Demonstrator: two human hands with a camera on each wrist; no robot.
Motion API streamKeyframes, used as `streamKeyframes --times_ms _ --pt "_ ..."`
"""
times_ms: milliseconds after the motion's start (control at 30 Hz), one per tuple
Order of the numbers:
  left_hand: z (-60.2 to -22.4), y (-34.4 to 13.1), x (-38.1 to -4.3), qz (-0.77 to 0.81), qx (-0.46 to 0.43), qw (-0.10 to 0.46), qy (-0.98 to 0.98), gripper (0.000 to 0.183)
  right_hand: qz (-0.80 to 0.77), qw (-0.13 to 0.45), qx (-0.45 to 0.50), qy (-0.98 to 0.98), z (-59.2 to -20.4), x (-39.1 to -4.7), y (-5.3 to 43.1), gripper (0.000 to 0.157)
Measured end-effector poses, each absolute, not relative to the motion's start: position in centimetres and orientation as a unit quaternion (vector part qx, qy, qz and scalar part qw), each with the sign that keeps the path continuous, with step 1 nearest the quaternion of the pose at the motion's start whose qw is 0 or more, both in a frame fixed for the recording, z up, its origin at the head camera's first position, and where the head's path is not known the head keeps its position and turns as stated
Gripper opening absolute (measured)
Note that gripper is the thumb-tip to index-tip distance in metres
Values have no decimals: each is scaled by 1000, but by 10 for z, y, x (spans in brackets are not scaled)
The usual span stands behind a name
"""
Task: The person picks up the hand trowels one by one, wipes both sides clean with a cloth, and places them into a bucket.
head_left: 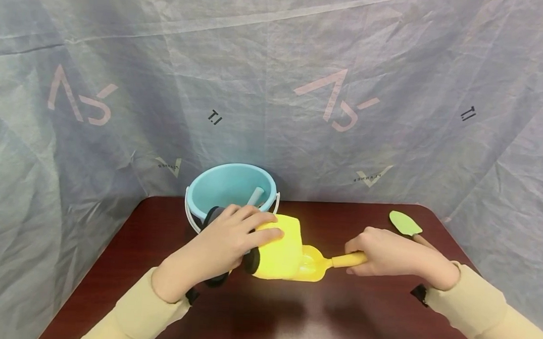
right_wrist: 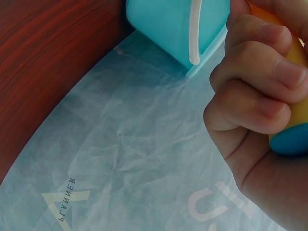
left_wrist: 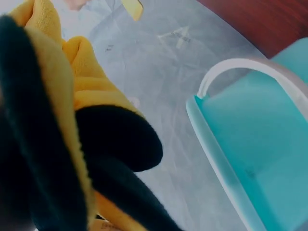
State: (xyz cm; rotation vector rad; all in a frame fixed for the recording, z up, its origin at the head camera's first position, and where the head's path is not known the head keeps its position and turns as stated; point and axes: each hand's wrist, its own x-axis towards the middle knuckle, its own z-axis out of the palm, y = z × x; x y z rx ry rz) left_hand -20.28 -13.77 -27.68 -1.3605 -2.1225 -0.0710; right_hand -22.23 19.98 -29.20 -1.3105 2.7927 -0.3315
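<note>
My left hand grips a yellow and black plush toy above the table, in front of the bucket. In the left wrist view the soft toy fills the left side, and the hand is mostly hidden. A yellow toy shovel is held in my right hand, its scoop against or just behind the plush; I cannot tell if they touch. The right wrist view shows the fingers curled round the yellow handle, which has a blue end.
A light blue bucket with a white handle stands at the back left and holds a pale blue stick-like item. On the back right of the dark red table lies a light green spade with a brown handle. A grey printed sheet hangs behind.
</note>
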Motion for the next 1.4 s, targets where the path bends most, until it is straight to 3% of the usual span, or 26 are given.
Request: streamKeyframes --times_ms 300,600,867,1200,1400 --pt "-280 -115 -208 -7 -530 309 -790 58 -104 24 -417 903 -290 -223 192 30" --pt "-289 -104 -207 2 -534 277 -799 63 -103 26 -414 904 -288 -224 187 30" --pt "-298 -100 -207 15 -533 276 -799 58 -100 18 -414 905 -286 -223 185 30" --pt "-304 -100 -206 37 -528 265 -806 65 -96 5 -424 901 -283 -220 184 29" --pt "-306 -101 -205 45 -528 271 -803 57 -96 16 -422 901 -282 -221 184 29"
